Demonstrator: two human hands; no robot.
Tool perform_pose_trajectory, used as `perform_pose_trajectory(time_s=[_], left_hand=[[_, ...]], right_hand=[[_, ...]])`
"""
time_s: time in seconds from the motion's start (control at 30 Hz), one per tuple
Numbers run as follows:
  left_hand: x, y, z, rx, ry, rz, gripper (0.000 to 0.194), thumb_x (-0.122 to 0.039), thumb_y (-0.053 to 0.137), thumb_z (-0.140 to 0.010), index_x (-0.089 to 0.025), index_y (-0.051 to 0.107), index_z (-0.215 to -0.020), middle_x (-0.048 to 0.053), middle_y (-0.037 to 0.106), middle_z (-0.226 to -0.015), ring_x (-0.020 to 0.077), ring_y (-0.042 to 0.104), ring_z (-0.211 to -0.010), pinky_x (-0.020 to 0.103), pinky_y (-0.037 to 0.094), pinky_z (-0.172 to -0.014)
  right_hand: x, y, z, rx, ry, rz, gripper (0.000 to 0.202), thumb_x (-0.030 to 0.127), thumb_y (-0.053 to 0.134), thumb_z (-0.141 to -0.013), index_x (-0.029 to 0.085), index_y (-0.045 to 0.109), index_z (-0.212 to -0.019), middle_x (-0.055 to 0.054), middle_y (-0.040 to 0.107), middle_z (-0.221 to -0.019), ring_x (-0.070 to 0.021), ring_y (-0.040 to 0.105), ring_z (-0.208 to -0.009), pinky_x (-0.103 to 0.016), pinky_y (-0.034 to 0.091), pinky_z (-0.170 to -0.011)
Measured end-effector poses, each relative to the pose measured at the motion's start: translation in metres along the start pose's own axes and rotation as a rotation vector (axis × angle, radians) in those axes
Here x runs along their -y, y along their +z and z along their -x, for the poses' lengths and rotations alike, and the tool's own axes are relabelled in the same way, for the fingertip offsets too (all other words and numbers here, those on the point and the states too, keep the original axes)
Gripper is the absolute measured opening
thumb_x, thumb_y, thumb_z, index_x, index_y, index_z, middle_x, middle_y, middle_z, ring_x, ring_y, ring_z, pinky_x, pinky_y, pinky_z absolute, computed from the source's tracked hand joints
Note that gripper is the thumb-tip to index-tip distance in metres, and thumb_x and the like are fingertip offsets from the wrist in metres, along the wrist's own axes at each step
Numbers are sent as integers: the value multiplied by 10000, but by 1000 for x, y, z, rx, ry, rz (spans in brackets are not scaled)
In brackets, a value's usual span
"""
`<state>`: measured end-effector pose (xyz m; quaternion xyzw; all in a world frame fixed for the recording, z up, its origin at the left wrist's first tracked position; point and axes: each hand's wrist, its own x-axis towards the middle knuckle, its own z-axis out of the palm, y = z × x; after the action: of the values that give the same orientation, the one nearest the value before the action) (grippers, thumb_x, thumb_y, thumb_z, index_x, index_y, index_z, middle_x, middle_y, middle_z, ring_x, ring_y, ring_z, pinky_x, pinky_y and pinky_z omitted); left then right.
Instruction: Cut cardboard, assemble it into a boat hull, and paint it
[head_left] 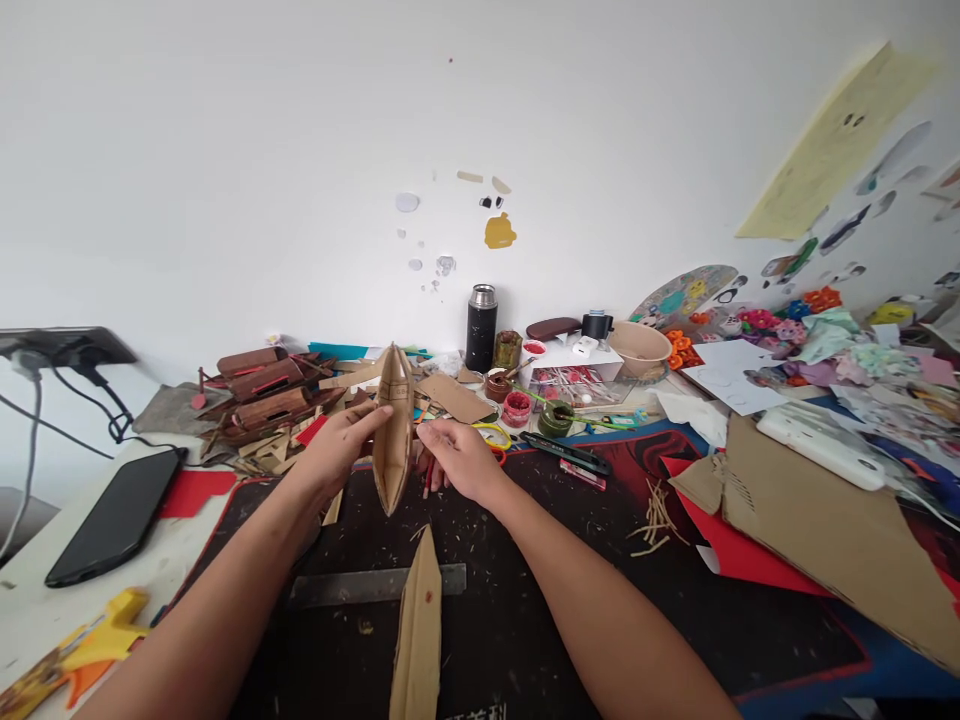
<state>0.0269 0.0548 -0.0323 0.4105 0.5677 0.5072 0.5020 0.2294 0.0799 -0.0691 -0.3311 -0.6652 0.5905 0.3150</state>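
A narrow cardboard boat shape (392, 440) with pointed ends is held upright over the dark mat, its hollow side facing me. My left hand (341, 440) grips its left edge, thumb on the rim. Close to its right side is my right hand (459, 458), with its fingers curled round a thin red pencil-like stick (427, 478). Below them lies a long pointed cardboard strip (420, 630) across a clear ruler (352, 585).
Brown boat models (266, 385) and scraps sit at the left, near a black phone (116, 515) and yellow glue gun (105, 640). Paint jars (517, 407), a flask (481, 330) and a cutter (566, 453) lie behind. Large cardboard (825, 540) is at the right.
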Motion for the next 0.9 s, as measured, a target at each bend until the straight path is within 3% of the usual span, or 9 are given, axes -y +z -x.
perform_pose_trajectory(time_s=[0.13, 0.27, 0.37, 0.53, 0.7, 0.9], left_hand=[[4, -13, -11, -178, 32, 118, 474, -558, 918, -640, -170, 778, -875, 97, 820, -852, 253, 737, -712, 322, 573, -635], [3, -19, -13, -174, 46, 184, 446, -527, 898, -695, -163, 786, -927, 105, 827, -893, 234, 741, -724, 293, 556, -619], [2, -18, -11, -175, 56, 186, 484, -548, 903, -686, -154, 789, -942, 111, 825, -899, 232, 736, -728, 284, 540, -601], [-1, -14, -7, -176, 62, 179, 526, -595, 901, -659, -159, 777, -926, 109, 822, -895, 242, 736, -738, 287, 530, -595], [-5, -8, -2, -173, 58, 189, 530, -587, 918, -629, -158, 761, -897, 81, 797, -826, 215, 703, -698, 284, 526, -613], [-5, -4, -2, -205, 49, 203, 556, -589, 941, -585, -154, 733, -864, 12, 704, -678, 172, 624, -614, 262, 469, -568]], right_hand=[[14, 0, 8, 76, 49, 266, 568, 744, 558, -1017, 204, 636, -859, 6, 689, -658, -136, 615, -494, -250, 452, -569], [31, 4, 16, 181, 56, 747, 511, 664, 690, -971, 191, 715, -780, -40, 739, -733, -176, 664, -686, -265, 376, -616], [39, 4, 20, 312, 90, 906, 508, 661, 681, -974, 193, 763, -792, -39, 732, -684, -182, 657, -667, -277, 350, -603], [48, -1, 23, 408, 230, 896, 508, 635, 660, -986, 190, 753, -758, 15, 614, -466, -157, 626, -515, -259, 394, -602], [47, -3, 24, 508, 237, 832, 503, 569, 721, -959, 194, 660, -628, 26, 616, -454, -145, 638, -501, -246, 423, -607], [38, 0, 24, 600, 301, 640, 392, 466, 765, -940, 196, 640, -685, 48, 646, -512, -136, 666, -493, -217, 464, -556]])
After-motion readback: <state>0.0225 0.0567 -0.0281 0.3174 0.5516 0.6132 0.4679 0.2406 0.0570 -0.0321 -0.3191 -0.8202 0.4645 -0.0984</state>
